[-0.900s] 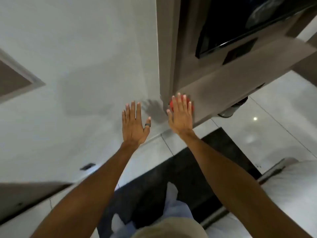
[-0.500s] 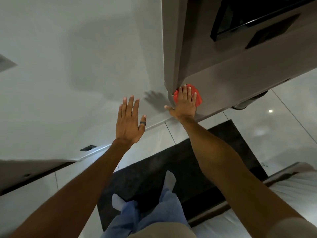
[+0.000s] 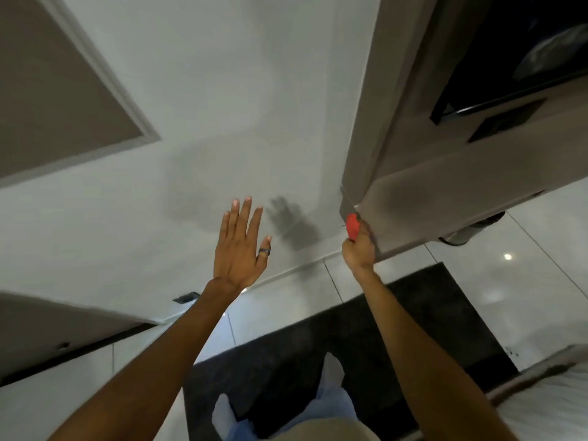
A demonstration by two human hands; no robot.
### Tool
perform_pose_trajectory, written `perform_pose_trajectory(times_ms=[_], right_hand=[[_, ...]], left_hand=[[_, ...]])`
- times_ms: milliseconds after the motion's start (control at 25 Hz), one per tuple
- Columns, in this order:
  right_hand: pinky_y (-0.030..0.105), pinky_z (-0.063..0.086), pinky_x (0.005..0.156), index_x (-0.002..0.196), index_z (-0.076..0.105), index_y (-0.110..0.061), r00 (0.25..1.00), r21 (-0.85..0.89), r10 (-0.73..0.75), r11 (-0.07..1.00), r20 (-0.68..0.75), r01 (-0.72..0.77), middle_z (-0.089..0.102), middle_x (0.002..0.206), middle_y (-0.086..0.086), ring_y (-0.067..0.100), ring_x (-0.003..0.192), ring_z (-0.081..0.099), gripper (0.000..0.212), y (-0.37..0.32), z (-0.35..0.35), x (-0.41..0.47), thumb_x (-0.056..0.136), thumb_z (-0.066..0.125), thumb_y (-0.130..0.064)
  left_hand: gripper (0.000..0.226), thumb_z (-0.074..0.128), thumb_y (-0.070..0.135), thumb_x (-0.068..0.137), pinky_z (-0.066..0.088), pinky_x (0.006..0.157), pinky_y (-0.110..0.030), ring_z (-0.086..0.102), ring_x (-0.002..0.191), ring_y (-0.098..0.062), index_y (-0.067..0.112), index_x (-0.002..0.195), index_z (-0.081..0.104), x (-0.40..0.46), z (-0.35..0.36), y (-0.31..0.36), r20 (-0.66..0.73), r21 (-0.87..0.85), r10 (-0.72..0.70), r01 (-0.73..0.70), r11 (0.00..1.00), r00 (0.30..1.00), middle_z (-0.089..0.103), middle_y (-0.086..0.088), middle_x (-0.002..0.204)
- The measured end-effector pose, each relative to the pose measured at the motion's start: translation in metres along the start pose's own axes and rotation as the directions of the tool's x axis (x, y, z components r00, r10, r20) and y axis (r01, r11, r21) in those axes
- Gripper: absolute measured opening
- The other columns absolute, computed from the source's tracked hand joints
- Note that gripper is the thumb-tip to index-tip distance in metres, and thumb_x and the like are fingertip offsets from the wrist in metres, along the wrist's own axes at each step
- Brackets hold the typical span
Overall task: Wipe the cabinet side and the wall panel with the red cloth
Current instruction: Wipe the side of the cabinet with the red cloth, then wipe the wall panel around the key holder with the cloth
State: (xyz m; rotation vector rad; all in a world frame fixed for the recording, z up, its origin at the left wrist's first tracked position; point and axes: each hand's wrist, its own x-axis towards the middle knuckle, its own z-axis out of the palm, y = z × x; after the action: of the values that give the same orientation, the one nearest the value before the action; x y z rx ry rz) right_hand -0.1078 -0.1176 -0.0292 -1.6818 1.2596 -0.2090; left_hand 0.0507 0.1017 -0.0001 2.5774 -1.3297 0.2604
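Glossy pale floor tiles reflect a small bright ceiling light. A dark rug lies on them. At the lower right shows a white bed edge. A dark screen sits high on the right, and a grey framed panel at the upper left.

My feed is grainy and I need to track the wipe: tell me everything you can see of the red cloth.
The red cloth shows only as a small, bright red bunched patch of soft-looking fabric; most is hidden. It sits in the right hand, which is closed around it, and is pressed at the lower corner edge of the grey-brown cabinet, low near the glossy floor. A thin thread seems to stick out on its left.
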Motion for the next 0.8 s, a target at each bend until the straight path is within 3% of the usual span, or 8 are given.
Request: perform_pose_trajectory(times_ms=[80, 160, 320, 440, 560, 640, 720, 800], right_hand=[[0.033, 0.048, 0.069, 0.146, 0.057, -0.011, 0.985, 0.469, 0.116, 0.868, 0.126, -0.162, 0.067, 0.125, 0.028, 0.03, 0.09, 0.059, 0.046, -0.038, 0.043, -0.053, 0.103, 0.05, 0.005], [0.026, 0.038, 0.056, 0.14, 0.062, -0.014, 0.978, 0.664, 0.021, 0.731, 0.209, -0.158, 0.068, 0.109, 0.019, 0.024, 0.076, 0.057, 0.041, -0.085, 0.095, -0.101, 0.104, 0.052, 0.005], [0.035, 0.051, 0.102, 0.136, 0.059, -0.032, 0.955, 0.785, -0.294, 0.582, -0.04, 0.212, 0.068, 0.139, 0.003, 0.024, 0.123, 0.066, 0.046, -0.209, 0.168, -0.189, 0.103, 0.057, -0.001], [0.033, 0.042, 0.123, 0.159, 0.038, -0.037, 0.771, 0.665, -0.52, 0.432, -0.369, 0.609, 0.05, 0.162, -0.006, 0.016, 0.148, 0.051, 0.064, -0.295, 0.199, -0.257, 0.1, 0.054, -0.017], [0.043, 0.022, 0.136, 0.166, 0.028, -0.02, 0.371, 0.308, -0.716, 0.224, -0.591, 0.924, 0.023, 0.176, -0.004, 0.025, 0.165, 0.021, 0.066, -0.349, 0.227, -0.28, 0.104, 0.049, -0.008], [0.054, 0.016, 0.136, 0.162, 0.032, -0.003, 0.152, 0.059, -0.804, 0.145, -0.575, 0.988, 0.023, 0.175, 0.007, 0.034, 0.165, 0.017, 0.062, -0.377, 0.258, -0.29, 0.103, 0.049, 0.0], [0.064, 0.016, 0.134, 0.161, 0.035, 0.001, 0.049, -0.125, -0.899, 0.114, -0.436, 0.986, 0.026, 0.173, 0.018, 0.037, 0.164, 0.018, 0.064, -0.391, 0.291, -0.287, 0.1, 0.057, -0.001], [0.068, 0.009, 0.133, 0.164, 0.029, -0.004, -0.009, -0.285, -0.972, 0.061, -0.237, 0.957, 0.021, 0.175, 0.014, 0.035, 0.166, 0.011, 0.07, -0.388, 0.319, -0.276, 0.107, 0.059, -0.03]], left_hand=[[0.068, 0.042, 0.041, 0.108, 0.005, 0.134, -0.05, 0.001, 0.163, -0.036, 0.012, 0.167, 0.023, -0.001, -0.042, -0.038, -0.166, 0.071, 0.068, -0.057, 0.996, 0.984, 0.009, -0.015, 0.176], [0.067, 0.044, 0.039, 0.107, 0.003, 0.134, -0.05, 0.002, 0.163, -0.035, 0.014, 0.166, 0.026, -0.004, -0.09, -0.081, -0.314, 0.136, 0.109, -0.069, 0.988, 0.943, 0.01, -0.014, 0.176], [0.064, 0.049, 0.037, 0.107, 0.008, 0.133, -0.053, 0.005, 0.163, -0.036, 0.012, 0.163, 0.034, -0.014, -0.191, -0.168, -0.574, 0.17, 0.074, 0.03, 0.985, 0.816, 0.015, -0.014, 0.174], [0.066, 0.051, 0.036, 0.106, 0.006, 0.133, -0.053, 0.006, 0.163, -0.037, 0.013, 0.164, 0.031, -0.04, -0.255, -0.234, -0.707, 0.196, 0.055, 0.121, 0.973, 0.705, 0.013, -0.014, 0.175], [0.065, 0.05, 0.035, 0.107, 0.005, 0.133, -0.053, 0.006, 0.163, -0.038, 0.011, 0.164, 0.029, -0.055, -0.294, -0.286, -0.799, 0.165, 0.007, 0.208, 0.964, 0.601, 0.015, -0.016, 0.174], [0.065, 0.048, 0.033, 0.106, 0.004, 0.133, -0.052, 0.006, 0.163, -0.038, 0.009, 0.164, 0.029, -0.069, -0.314, -0.319, -0.822, 0.129, -0.049, 0.269, 0.954, 0.567, 0.015, -0.016, 0.174], [0.064, 0.046, 0.032, 0.106, 0.006, 0.134, -0.053, 0.005, 0.163, -0.037, 0.008, 0.163, 0.031, -0.08, -0.323, -0.345, -0.81, 0.111, -0.077, 0.281, 0.953, 0.582, 0.016, -0.016, 0.174], [0.062, 0.043, 0.033, 0.107, 0.01, 0.133, -0.055, 0.005, 0.164, -0.034, 0.007, 0.162, 0.034, -0.089, -0.321, -0.364, -0.783, 0.128, -0.067, 0.266, 0.955, 0.618, 0.018, -0.016, 0.174]])
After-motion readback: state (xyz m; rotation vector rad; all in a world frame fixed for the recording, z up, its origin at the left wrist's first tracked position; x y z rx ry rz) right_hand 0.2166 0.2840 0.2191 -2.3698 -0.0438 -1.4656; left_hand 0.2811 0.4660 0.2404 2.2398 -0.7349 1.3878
